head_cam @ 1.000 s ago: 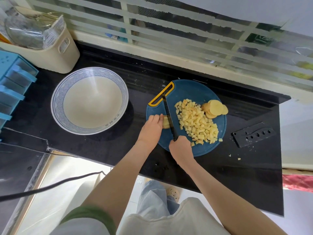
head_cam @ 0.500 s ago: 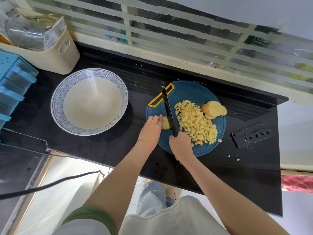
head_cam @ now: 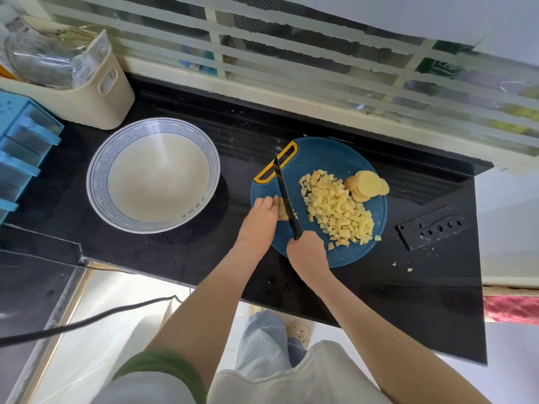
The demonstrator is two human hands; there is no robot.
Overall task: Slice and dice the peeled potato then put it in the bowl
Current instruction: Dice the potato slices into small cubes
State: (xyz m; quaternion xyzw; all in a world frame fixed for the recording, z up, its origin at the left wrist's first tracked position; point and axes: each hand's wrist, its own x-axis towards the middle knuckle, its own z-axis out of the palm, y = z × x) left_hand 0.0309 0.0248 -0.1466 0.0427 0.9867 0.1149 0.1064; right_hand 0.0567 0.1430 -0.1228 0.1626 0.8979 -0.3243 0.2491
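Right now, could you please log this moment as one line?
dicing | left hand holds potato | right hand grips knife | dice, slices on board | bowl empty

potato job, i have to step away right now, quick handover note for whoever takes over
Left hand holds a small potato piece on the cutting board.
Right hand grips the knife, blade against that piece.
Done: diced pile on the board.
Left: dice this piece and the round slices, then move everything into the bowl, empty, left of the board.

Blue board (head_cam: 335, 158), black knife (head_cam: 284, 196), yellow potato (head_cam: 338, 208)
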